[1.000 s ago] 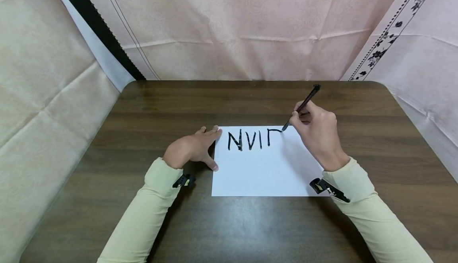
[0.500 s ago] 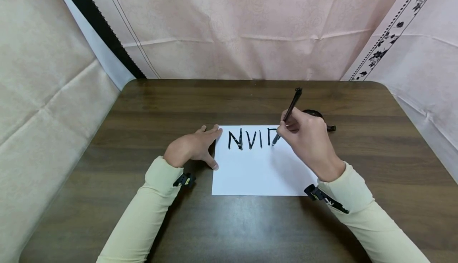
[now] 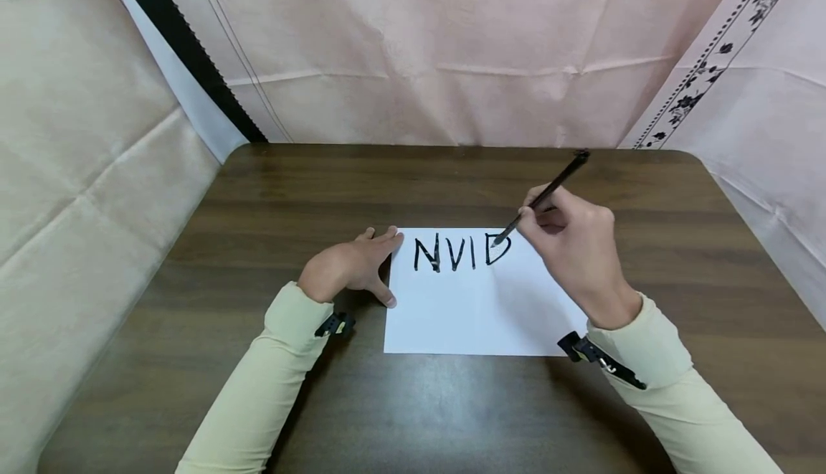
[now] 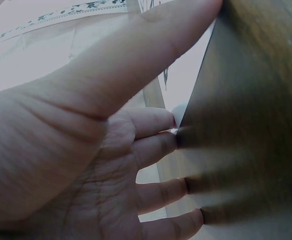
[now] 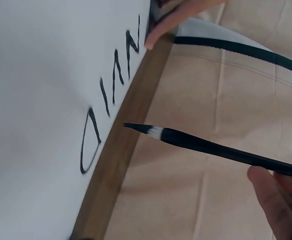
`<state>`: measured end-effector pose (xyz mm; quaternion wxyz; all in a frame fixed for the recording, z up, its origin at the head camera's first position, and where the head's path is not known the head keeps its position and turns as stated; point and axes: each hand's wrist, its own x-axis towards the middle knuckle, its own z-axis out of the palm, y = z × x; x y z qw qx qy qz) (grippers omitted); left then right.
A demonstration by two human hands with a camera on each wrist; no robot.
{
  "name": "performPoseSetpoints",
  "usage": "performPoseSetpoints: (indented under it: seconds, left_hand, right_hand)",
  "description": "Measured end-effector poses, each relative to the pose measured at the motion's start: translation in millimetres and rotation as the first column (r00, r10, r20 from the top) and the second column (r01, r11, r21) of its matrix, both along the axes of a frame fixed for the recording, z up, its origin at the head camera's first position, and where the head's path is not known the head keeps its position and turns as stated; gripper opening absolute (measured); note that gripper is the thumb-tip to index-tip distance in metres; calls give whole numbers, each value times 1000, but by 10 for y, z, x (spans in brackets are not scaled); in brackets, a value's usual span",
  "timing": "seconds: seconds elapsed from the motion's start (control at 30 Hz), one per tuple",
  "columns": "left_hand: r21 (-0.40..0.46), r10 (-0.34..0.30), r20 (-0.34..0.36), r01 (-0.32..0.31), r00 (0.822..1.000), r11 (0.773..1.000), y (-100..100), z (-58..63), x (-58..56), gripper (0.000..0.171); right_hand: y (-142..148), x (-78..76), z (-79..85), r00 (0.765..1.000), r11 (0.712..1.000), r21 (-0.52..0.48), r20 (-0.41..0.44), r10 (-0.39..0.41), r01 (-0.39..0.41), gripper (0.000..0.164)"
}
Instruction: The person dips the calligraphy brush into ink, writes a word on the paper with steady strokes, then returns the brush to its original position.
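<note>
A white sheet of paper (image 3: 477, 316) lies on the wooden table, with the black letters N, V, I and D (image 3: 508, 252) along its upper part. My left hand (image 3: 351, 266) rests at the sheet's left edge, thumb and index fingertip on the paper; in the left wrist view its fingers are stretched out and touch the table. My right hand (image 3: 574, 244) pinches a black paintbrush (image 5: 205, 145) midway along its handle. In the right wrist view, the brush's dark pointed tip, with a white band above it, appears lifted off the sheet.
The brown wooden table (image 3: 477, 416) extends around the sheet. Pale cloth (image 3: 413, 44) hangs behind it, with a black band at left and a flowered border at right. A small black thing (image 5: 83, 238) shows at the right wrist view's bottom edge, mostly cut off.
My right hand has drawn the curve that closes the D, moving down and left, then back up and right with the brush. A black round thing seen behind it earlier is hidden. My left hand stays.
</note>
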<state>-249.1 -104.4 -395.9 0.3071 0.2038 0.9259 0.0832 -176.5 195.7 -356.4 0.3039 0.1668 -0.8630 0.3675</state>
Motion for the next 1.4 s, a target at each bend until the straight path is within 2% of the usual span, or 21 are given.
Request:
performPoseSetpoints:
  seconds: [0.17, 0.37, 0.57, 0.73, 1.27, 1.4]
  left_hand:
    - [9, 0, 4, 0, 1000, 1000, 23, -6, 5, 119]
    - [13, 0, 3, 0, 1000, 1000, 30, 11, 12, 119]
    - [2, 11, 6, -11, 1000, 1000, -1, 37, 17, 120]
    - [9, 5, 5, -5, 1000, 1000, -3, 29, 23, 119]
    - [8, 7, 11, -7, 1000, 1000, 6, 15, 10, 119]
    - [16, 17, 14, -17, 1000, 1000, -5, 5, 13, 119]
  right_hand:
    - [158, 0, 16, 997, 998, -28, -48, -56, 55, 10]
    - [303, -28, -78, 991, 992, -36, -52, -126, 125, 11]
    - [323, -155, -204, 991, 991, -18, -12, -135, 135, 9]
    - [340, -181, -269, 990, 990, -10, -6, -144, 144, 9]
    - [373, -226, -326, 988, 988, -11, 12, -157, 157, 8]
    - [371, -216, -307, 984, 985, 18, 28, -175, 174, 7]
